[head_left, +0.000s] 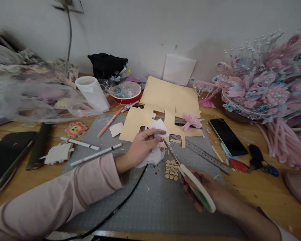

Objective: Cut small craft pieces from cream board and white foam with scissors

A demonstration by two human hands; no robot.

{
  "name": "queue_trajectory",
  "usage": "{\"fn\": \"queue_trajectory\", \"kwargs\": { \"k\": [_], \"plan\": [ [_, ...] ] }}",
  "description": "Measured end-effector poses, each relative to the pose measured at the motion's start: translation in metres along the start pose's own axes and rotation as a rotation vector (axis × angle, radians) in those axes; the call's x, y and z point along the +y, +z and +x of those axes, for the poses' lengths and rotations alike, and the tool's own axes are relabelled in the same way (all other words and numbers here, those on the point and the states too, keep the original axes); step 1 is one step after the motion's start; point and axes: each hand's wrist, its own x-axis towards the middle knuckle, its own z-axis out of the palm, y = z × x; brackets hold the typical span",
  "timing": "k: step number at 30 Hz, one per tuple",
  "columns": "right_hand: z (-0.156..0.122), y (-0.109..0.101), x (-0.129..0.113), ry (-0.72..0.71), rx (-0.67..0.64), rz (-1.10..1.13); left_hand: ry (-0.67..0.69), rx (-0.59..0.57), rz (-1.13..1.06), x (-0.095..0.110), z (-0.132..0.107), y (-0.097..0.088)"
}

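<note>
My left hand (pixel 145 144) pinches a piece of thin white paper (pixel 162 126), part of which hangs below the palm. In my right hand (pixel 205 187) is a pair of scissors (pixel 196 184) with pale cream handles. The blade tips reach up to the paper beside my left fingertips; whether they are cutting into it I cannot tell. Just under the blades, a small block of beige oval pieces (pixel 171 170) lies on the grey cutting mat (pixel 150 204). Behind my left hand sits beige card (pixel 132 122) with openings cut out of it.
A steel ruler (pixel 207 155), a phone (pixel 228 137) and keys (pixel 259 160) lie to the right. Pink beaded decorations (pixel 263 80) stand behind them. Markers (pixel 96 154), a white roll (pixel 91 93) and a red-rimmed bowl (pixel 125 99) are on the left. A black cable (pixel 125 202) crosses the mat.
</note>
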Motion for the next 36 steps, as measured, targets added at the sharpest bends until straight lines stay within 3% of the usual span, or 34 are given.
{"fn": "queue_trajectory", "kwargs": {
  "k": [10, 18, 24, 36],
  "plan": [
    [0.006, -0.009, 0.012, -0.019, 0.06, 0.062, 0.02, 0.003, 0.024, -0.002, 0.002, -0.002],
    [0.002, -0.013, 0.009, -0.01, 0.026, 0.197, 0.031, -0.014, 0.001, -0.004, 0.003, -0.002],
    [0.007, -0.01, 0.009, -0.045, -0.056, 0.131, 0.038, -0.001, 0.066, -0.001, 0.002, -0.001],
    [0.007, -0.008, 0.01, -0.084, -0.036, 0.062, 0.022, -0.03, 0.063, -0.003, 0.002, -0.002]
  ]
}}
